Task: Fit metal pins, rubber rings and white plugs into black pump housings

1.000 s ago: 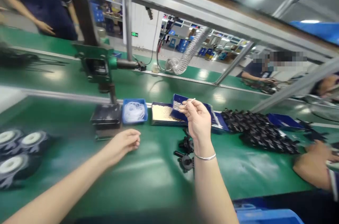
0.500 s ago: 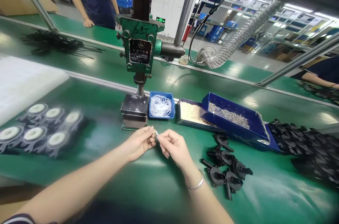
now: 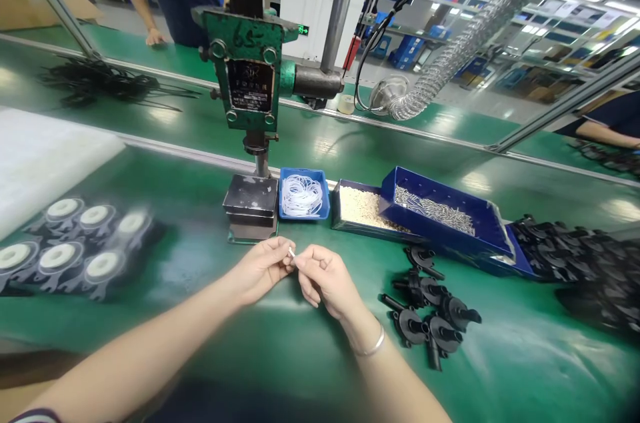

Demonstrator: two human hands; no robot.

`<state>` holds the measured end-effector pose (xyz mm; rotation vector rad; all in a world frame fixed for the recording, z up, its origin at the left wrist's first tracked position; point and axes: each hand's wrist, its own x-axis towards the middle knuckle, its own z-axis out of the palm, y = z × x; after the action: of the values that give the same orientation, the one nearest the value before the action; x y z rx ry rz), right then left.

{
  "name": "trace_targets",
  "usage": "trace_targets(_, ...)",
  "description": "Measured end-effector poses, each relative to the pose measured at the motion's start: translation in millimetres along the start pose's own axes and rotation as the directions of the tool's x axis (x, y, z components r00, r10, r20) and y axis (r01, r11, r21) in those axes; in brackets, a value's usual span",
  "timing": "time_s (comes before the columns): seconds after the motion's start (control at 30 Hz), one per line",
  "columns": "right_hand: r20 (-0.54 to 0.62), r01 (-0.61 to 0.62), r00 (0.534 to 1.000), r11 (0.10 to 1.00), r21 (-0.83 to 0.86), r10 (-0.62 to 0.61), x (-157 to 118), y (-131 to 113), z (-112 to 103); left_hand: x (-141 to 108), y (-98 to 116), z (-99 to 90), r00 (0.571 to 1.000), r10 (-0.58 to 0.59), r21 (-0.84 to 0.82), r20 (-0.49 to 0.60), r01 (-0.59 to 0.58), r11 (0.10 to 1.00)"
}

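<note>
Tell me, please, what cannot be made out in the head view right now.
All in the head view:
Pale piece between the left hand and right hand: too small, partly covered by the hands.
Label plate on the green machine: lettering too small.
Box of beige bits: right end hidden behind the blue bin.
Black parts pile: far right cut off by the picture's edge.

Sm. whitish pin (image 3: 293,253), v. thin, tilted, held btwn L & R hands (image 3: 327,279), partly hidden.

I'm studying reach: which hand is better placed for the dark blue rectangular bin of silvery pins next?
Probably the right hand: it is nearer that dark blue bin than the left hand.
</note>
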<state>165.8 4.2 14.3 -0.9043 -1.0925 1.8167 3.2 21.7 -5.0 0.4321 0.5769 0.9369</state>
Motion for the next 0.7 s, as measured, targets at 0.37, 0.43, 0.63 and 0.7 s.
trace_targets(0.37,-0.005,0.055,0.998,0.998,0.029,-0.055,0.2,6.3,3.1,0.4,2.2,0.3,1.000,0.025,0.042,0.004,-0.025,0.999)
trace_targets(0.43,0.000,0.058,0.998,0.997,0.044,-0.058,0.6,7.8,3.4,1.2,1.4,-0.6,0.999,0.039,0.044,0.002,-0.039,0.998)
trace_targets(0.63,-0.083,0.131,0.987,0.989,-0.073,-0.137,0.2,10.1,4.1,3.5,-1.2,-3.1,0.998,0.066,0.067,-0.014,-0.065,0.996)
trace_targets(0.7,-0.089,0.145,0.984,0.983,-0.117,-0.156,-0.4,9.2,4.2,3.2,-0.5,-2.9,0.998,0.064,0.073,-0.007,-0.064,0.995)
